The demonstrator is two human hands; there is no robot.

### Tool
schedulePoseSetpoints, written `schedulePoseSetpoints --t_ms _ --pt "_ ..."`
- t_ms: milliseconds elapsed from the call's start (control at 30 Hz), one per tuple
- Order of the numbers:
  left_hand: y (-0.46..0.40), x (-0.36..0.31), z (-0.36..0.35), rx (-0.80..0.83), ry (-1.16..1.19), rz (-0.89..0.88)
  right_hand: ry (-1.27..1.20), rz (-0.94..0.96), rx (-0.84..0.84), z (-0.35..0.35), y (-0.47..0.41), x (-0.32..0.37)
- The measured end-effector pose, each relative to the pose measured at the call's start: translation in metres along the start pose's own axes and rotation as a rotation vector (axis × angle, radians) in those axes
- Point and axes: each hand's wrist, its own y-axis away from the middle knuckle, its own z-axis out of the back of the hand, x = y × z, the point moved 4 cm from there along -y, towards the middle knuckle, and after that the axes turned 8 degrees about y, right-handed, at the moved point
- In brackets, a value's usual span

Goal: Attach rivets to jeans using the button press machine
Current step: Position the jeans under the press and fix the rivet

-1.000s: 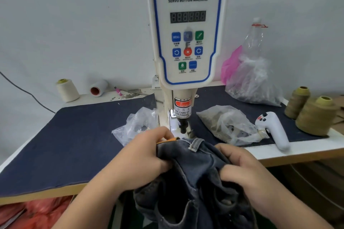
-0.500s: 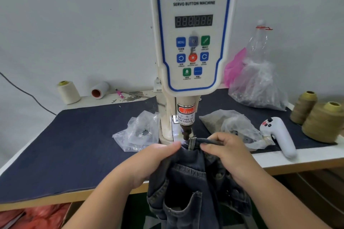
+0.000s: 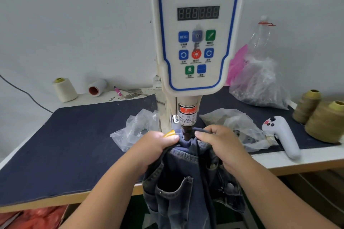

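Dark blue jeans (image 3: 178,176) hang off the table's front edge, their top edge raised under the punch (image 3: 186,129) of the white servo button machine (image 3: 197,29). My left hand (image 3: 154,147) grips the denim just left of the punch, with an orange tag (image 3: 169,133) showing above its fingers. My right hand (image 3: 221,143) pinches the fabric edge just right of the punch. A metal button (image 3: 230,185) shows on the jeans lower down. The die under the fabric is hidden.
Clear plastic bags lie left (image 3: 136,130) and right (image 3: 240,128) of the machine on the navy mat (image 3: 74,145). A white handheld device (image 3: 283,135) lies at the right. Olive thread cones (image 3: 327,122) stand far right, white spools (image 3: 64,89) back left, a big bag (image 3: 260,83) behind.
Both hands have lifted the jeans up and forward from below the table edge, bringing the top edge of the denim under the punch. The view has closed in on the machine.
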Motion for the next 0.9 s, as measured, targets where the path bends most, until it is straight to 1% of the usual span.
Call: schedulePoseSetpoints --t_ms 133,200,233,300,367,400,467,533,600,633,667,700,733,767,800,867,900 --pt "-0.022 -0.008 -0.003 -0.087 -0.091 -0.063 -0.104 -0.073 0.007 -0.002 -0.011 0.000" --pt "-0.034 -0.010 -0.004 -0.144 -0.101 -0.104 -0.145 -0.069 0.051 -0.002 -0.013 0.000" --pt "-0.039 -0.010 -0.005 -0.177 -0.104 -0.119 -0.170 -0.060 0.112 -0.003 -0.012 -0.001" --pt "-0.044 -0.010 -0.005 -0.242 -0.126 -0.145 -0.198 -0.037 0.289 -0.004 -0.006 -0.004" --pt "-0.046 -0.008 -0.007 -0.265 -0.151 -0.168 -0.077 0.024 0.404 -0.003 -0.001 -0.008" --pt "-0.046 -0.007 -0.007 -0.270 -0.161 -0.174 -0.001 0.066 0.412 -0.001 0.000 -0.009" --pt "-0.044 -0.008 -0.007 -0.277 -0.178 -0.183 0.080 0.141 0.346 0.001 0.001 -0.006" --pt "-0.039 -0.013 -0.008 -0.262 -0.212 -0.195 0.085 0.201 0.271 0.002 0.002 -0.001" --pt "-0.032 -0.015 -0.009 -0.252 -0.275 -0.233 0.038 0.219 0.228 0.001 0.003 0.001" --pt "-0.024 -0.014 -0.008 -0.295 -0.328 -0.279 0.002 0.211 0.216 0.000 0.003 0.000" --pt "-0.014 -0.013 -0.005 -0.375 -0.385 -0.367 -0.038 0.199 0.207 -0.001 0.002 -0.001" --pt "-0.002 -0.012 -0.002 -0.450 -0.426 -0.489 -0.081 0.183 0.199 -0.003 0.002 -0.001" --pt "0.013 -0.012 0.000 -0.484 -0.451 -0.612 -0.130 0.169 0.190 -0.003 0.001 -0.001" --pt "0.024 -0.009 -0.001 -0.435 -0.456 -0.692 -0.188 0.159 0.178 -0.004 -0.001 -0.001" --pt "0.033 -0.004 -0.003 -0.342 -0.466 -0.710 -0.245 0.153 0.168 -0.005 -0.004 -0.001" --pt "0.042 0.013 -0.008 -0.168 -0.539 -0.658 -0.342 0.145 0.166 -0.006 -0.008 0.002" --pt "0.044 0.018 -0.009 -0.132 -0.580 -0.636 -0.390 0.136 0.179 -0.007 -0.010 0.003"
